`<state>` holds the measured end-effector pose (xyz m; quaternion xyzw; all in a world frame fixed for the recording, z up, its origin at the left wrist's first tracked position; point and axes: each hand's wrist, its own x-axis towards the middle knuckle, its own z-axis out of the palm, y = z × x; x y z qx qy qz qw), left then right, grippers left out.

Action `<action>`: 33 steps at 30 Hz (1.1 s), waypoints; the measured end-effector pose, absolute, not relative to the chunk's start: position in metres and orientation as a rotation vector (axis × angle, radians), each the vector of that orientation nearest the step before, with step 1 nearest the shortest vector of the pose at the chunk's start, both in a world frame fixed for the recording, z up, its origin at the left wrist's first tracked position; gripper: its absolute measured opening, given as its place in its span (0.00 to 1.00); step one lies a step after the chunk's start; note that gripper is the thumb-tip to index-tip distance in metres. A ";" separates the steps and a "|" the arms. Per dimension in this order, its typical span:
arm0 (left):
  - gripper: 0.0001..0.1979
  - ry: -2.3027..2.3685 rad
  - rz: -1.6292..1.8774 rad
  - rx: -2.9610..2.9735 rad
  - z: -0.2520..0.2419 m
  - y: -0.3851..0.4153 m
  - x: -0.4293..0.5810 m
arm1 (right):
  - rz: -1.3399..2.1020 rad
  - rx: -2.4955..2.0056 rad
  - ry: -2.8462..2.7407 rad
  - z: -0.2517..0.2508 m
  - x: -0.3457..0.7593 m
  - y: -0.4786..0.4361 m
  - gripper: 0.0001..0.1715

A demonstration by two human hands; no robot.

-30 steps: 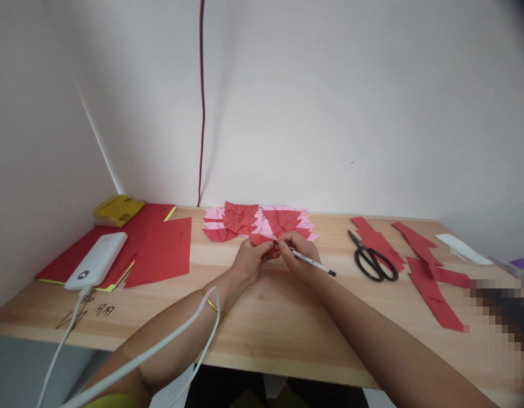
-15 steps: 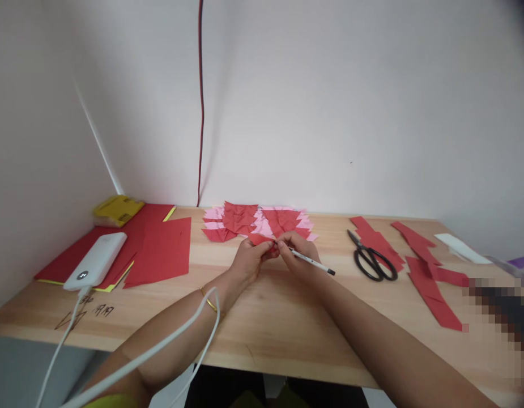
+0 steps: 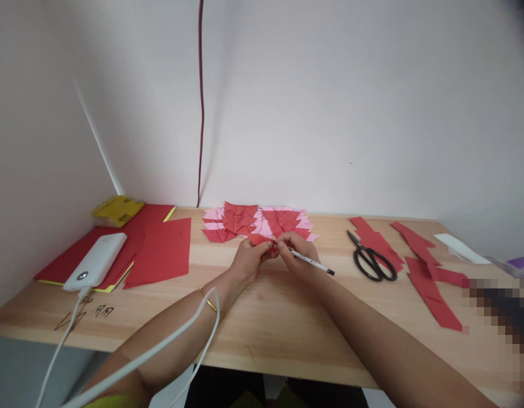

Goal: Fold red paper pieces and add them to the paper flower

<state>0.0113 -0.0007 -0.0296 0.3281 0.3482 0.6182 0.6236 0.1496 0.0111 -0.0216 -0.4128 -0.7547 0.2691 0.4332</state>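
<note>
Pinched between the fingers of my left hand (image 3: 247, 258) is a small folded piece of red paper (image 3: 260, 239), partly covered by the fingers. My right hand (image 3: 299, 252) meets it at the paper's right edge, thumb and forefinger closed. A slim white pen with a black end (image 3: 313, 262) lies in the right hand, its back end pointing right; its front end is hidden by the fingers. Just behind both hands, folded pink and red paper pieces (image 3: 241, 218) lie overlapping in rows near the wall.
Black-handled scissors (image 3: 374, 263) and red paper strips (image 3: 435, 300) lie on the right of the wooden table (image 3: 287, 328). Red sheets (image 3: 166, 252), a yellow packet (image 3: 118, 211) and a white power bank (image 3: 96, 262) are at left. The power bank's white cable (image 3: 160, 345) crosses my left forearm.
Almost nothing differs. Both hands keep the same hold on the red paper and the pen, with only a very slight shift of the fingers.
</note>
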 end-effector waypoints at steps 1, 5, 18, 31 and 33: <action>0.08 0.804 1.417 0.758 -0.029 -0.001 0.011 | 0.668 -1.031 -1.880 -0.022 0.150 0.011 0.08; 0.08 0.806 1.414 0.763 -0.029 -0.001 0.011 | 0.660 -1.022 -1.878 -0.023 0.149 0.012 0.07; 0.07 0.788 1.428 0.782 -0.030 -0.001 0.011 | 0.740 -0.995 -1.840 -0.022 0.150 0.011 0.09; 0.07 0.808 1.402 0.781 -0.029 -0.001 0.012 | 0.710 -1.001 -1.871 -0.021 0.149 0.011 0.09; 0.07 0.818 1.411 0.792 -0.029 -0.001 0.012 | 0.708 -1.005 -1.880 -0.021 0.149 0.011 0.08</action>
